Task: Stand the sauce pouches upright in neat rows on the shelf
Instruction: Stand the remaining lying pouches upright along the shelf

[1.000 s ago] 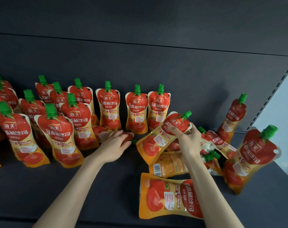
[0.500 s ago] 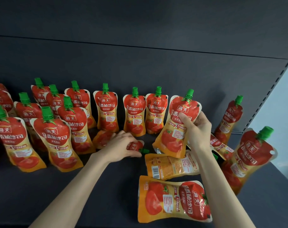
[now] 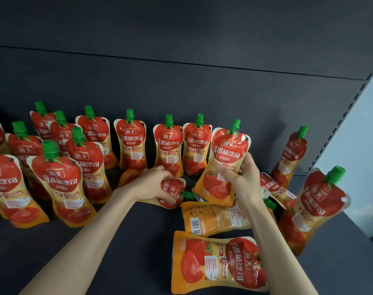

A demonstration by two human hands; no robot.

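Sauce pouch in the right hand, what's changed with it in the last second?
The right hand swung its sauce pouch from tilted to upright, next to the back row. The left hand kept holding the lying pouch; the other pouches stayed put.

The head-worn camera is looking forward and down from close over the shelf [image 3: 151, 248], facing its back panel [image 3: 181, 86].
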